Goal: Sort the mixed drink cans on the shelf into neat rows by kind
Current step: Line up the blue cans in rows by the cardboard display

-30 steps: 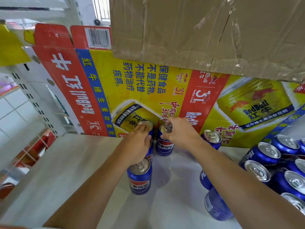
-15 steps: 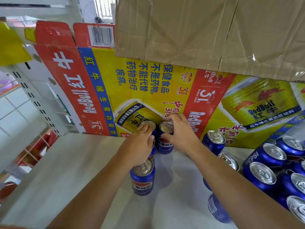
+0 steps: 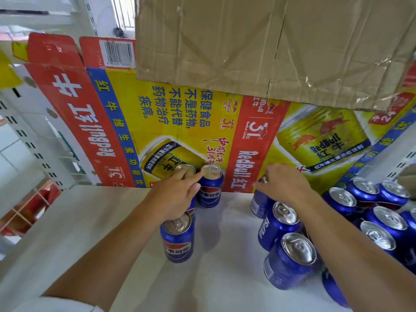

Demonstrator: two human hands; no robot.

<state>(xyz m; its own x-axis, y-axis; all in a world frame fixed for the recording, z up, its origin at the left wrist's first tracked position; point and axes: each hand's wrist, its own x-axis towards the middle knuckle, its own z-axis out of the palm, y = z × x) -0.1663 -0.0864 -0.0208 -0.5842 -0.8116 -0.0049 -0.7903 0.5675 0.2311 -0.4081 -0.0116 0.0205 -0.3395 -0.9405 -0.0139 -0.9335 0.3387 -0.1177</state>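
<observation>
Blue Pepsi cans stand on the white shelf (image 3: 94, 233). At the left, one can (image 3: 177, 242) stands in front and another (image 3: 210, 191) at the back by the carton. My left hand (image 3: 177, 194) grips a third can (image 3: 185, 170) from above, just left of the back one, with the index finger touching that neighbour's lid. My right hand (image 3: 286, 185) curls over the top of a separate can (image 3: 258, 202) further right. Several more blue cans (image 3: 290, 260) crowd the right side, some under my right forearm.
A flattened red and yellow Red Bull carton (image 3: 180, 122) forms the back wall. A brown cardboard box (image 3: 270, 46) hangs over the shelf from above. White perforated shelf uprights (image 3: 33, 149) stand at the left, with red goods on a lower shelf (image 3: 33, 206).
My right hand has let go of the back can and moved right onto another can. My left hand has stayed on its can. The camera has shifted left.
</observation>
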